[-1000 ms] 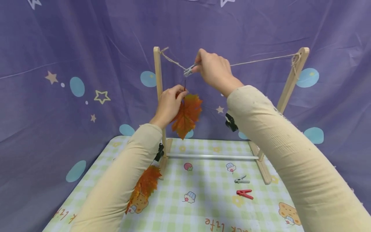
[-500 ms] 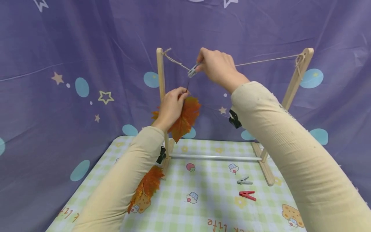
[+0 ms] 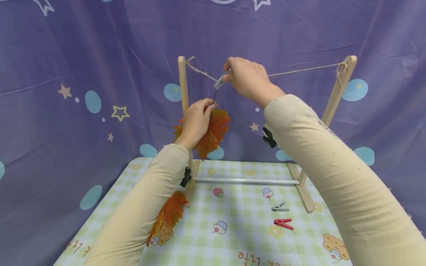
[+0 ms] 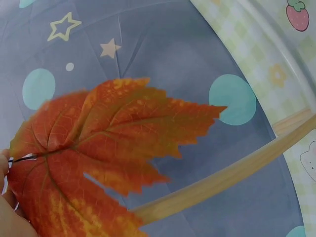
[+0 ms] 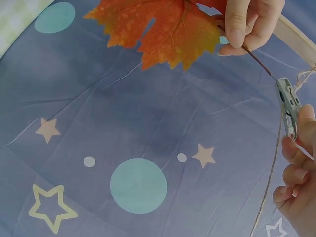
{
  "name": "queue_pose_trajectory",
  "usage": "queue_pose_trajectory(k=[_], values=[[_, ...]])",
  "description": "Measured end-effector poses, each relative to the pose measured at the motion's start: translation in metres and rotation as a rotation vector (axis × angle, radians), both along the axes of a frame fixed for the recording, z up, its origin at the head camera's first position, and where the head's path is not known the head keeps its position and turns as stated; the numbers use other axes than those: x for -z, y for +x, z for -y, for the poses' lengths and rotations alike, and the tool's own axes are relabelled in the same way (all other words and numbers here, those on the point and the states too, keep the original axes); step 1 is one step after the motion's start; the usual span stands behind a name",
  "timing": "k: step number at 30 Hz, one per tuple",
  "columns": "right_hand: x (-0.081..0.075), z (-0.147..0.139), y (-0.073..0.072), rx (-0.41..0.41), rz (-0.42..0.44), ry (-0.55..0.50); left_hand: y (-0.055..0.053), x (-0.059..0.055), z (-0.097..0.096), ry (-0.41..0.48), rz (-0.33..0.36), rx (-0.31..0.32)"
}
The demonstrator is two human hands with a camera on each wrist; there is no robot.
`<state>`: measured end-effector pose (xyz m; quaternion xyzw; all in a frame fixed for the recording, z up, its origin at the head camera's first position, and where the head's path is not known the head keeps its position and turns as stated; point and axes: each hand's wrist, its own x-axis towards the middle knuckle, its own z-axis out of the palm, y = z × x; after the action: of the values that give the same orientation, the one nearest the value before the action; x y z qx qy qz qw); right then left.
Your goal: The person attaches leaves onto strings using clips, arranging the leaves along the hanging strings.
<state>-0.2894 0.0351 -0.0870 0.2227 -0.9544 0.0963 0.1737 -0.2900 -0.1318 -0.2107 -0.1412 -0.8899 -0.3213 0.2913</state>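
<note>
My left hand pinches the thin dark stem of an orange-red maple leaf, which hangs below the fingers and fills much of the left wrist view. Just above, my right hand squeezes a grey clothespin between thumb and fingers. In the right wrist view the clothespin lies at the twine, and the tip of the leaf stem meets its nose. The twine sags down to the clothespin from the left post.
A wooden frame with a right post and a white crossbar stands on the checked tablecloth. A second grey clothespin and a red clothespin lie at the right. Another autumn leaf lies partly under my left forearm.
The left hand has turned the leaf a little, so part of it now shows left of the wrist. The clothespin has tilted steeper, and the stem tip has come up to its nose.
</note>
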Motion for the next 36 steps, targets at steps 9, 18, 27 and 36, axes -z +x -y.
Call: queue_pose_trajectory(k=[9,18,27,36], values=[[0.004,0.001,-0.002,-0.018,-0.045,-0.09,0.002,-0.005,0.001,-0.055,-0.039,-0.04],[0.012,0.0,0.001,-0.048,-0.116,-0.171,0.009,-0.004,0.0,-0.154,-0.079,-0.119],[0.035,-0.012,0.009,-0.155,-0.319,-0.372,0.022,-0.006,0.005,-0.173,-0.053,-0.16],[0.078,-0.018,0.031,-0.293,-0.381,-0.588,0.053,-0.002,0.012,-0.082,-0.152,-0.121]])
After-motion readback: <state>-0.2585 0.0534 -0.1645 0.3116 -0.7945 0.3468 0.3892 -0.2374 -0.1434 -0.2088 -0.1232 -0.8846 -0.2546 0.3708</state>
